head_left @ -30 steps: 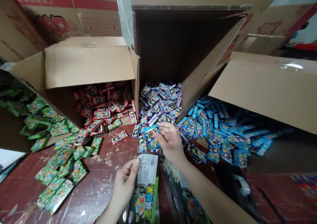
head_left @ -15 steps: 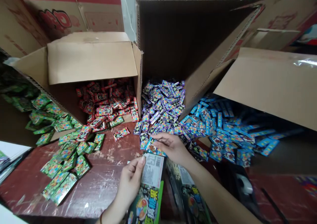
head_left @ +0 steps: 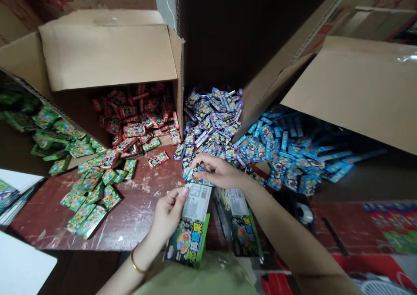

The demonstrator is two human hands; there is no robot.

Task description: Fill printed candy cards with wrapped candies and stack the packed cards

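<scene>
Printed pouch (head_left: pixel 187 238), being pinched by left hand (head_left: pixel 169 210) at front edge of worktop (head_left: pixel 137 232); blue packet (head_left: pixel 193 174), being grasped by right hand's (head_left: pixel 223 172) fingers, newly being brought to pouch top; gap being closed.

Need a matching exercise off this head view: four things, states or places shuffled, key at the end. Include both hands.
Things:
1. Left hand
2. Purple packets
3. Right hand
4. Bracelet

States or places:
A. At the top end of the printed bag, with a blue packet
B. Gold-coloured, around a wrist
C. Gripping the bag beside its white label
D. Heaped in and in front of the tall carton

Pairs: 1-C, 2-D, 3-A, 4-B
</scene>
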